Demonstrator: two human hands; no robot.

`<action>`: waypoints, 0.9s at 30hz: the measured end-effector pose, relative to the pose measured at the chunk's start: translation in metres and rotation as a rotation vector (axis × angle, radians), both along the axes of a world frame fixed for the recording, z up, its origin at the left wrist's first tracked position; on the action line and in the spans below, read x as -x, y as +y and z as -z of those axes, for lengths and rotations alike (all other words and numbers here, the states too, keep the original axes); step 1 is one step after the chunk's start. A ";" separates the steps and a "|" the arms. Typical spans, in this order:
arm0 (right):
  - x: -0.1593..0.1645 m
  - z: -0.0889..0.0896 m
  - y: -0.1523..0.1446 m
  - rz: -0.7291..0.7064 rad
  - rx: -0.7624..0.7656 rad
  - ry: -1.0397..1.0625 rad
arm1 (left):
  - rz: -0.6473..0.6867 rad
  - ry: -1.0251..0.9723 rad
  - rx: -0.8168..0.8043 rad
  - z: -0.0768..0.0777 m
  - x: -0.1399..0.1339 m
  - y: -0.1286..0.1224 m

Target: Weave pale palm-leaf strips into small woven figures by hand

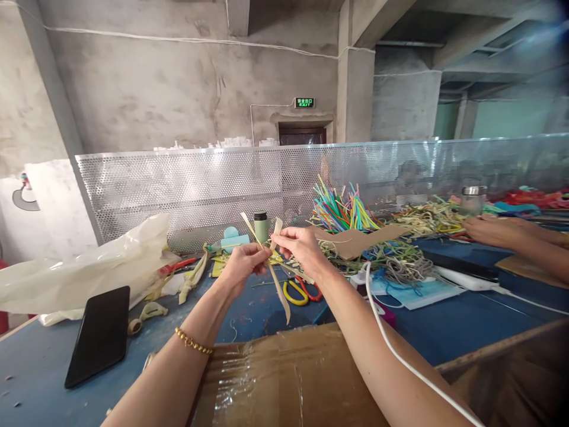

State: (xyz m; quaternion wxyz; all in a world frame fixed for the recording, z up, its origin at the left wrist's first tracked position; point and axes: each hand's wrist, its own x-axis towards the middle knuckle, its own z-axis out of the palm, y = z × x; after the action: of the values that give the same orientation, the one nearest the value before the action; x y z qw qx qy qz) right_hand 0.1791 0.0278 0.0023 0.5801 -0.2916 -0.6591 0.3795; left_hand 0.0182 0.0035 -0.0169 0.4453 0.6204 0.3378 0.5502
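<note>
Pale flat strips, cream in colour, cross between my two hands above the table. My left hand pinches them near the crossing, where one long end hangs down and another points up to the left. A short upper strip end is pinched between thumb and finger of my right hand. The exact crossing is partly hidden by my fingertips. Below lies a pair of scissors with yellow and red handles. Behind my hands stands a green bottle with a black lid.
A black phone and a cream plastic bag lie at the left. Colourful sticks, grey cord and a blue mask are at the right. Cardboard lies before me. A co-worker's hands are far right.
</note>
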 end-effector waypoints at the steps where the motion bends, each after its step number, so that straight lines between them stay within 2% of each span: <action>1: 0.000 0.000 0.000 -0.002 0.009 0.008 | 0.004 -0.003 -0.003 0.000 0.000 0.000; 7: -0.001 0.001 -0.001 -0.034 0.042 0.001 | -0.009 0.012 -0.018 0.001 0.000 0.000; 10: 0.001 0.000 -0.003 0.008 0.029 -0.044 | -0.051 0.030 -0.023 0.000 -0.001 0.000; 16: 0.003 0.002 -0.003 0.085 -0.113 -0.172 | -0.069 0.033 -0.026 0.000 -0.002 0.000; 18: 0.002 0.002 -0.002 0.073 -0.144 -0.169 | -0.034 0.016 -0.007 -0.001 -0.002 0.000; 23: 0.000 0.003 0.002 0.070 -0.243 -0.189 | 0.159 -0.041 0.098 -0.004 0.000 -0.005; 27: -0.001 0.003 0.005 0.133 -0.363 -0.213 | 0.192 -0.078 0.131 -0.006 0.001 -0.007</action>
State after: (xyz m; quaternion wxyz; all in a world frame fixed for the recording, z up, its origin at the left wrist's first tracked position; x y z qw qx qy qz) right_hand 0.1798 0.0324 -0.0002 0.5740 -0.2637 -0.7535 0.1824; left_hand 0.0170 -0.0035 -0.0112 0.5484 0.5975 0.2946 0.5055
